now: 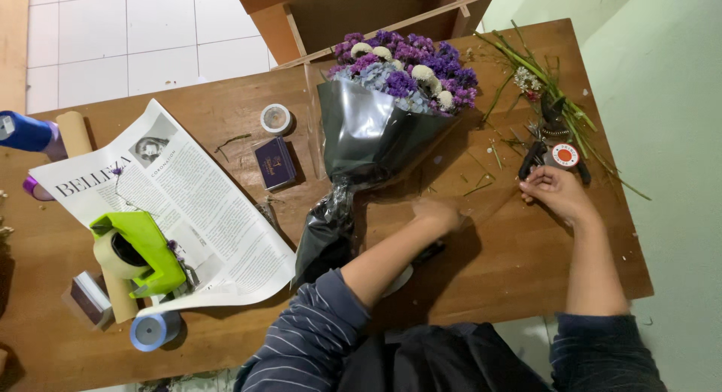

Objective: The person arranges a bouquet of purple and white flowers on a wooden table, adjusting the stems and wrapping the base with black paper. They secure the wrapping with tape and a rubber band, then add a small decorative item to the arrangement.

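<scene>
Near the far right corner of the desk (489, 279), my right hand (558, 193) rests beside a small tape roll (565, 156) and black cutters (532, 158); its grip looks loosely curled, holding nothing. My left hand (436, 214) is blurred, I cannot tell its grip, just beside the bouquet (383, 114) at the middle.
</scene>
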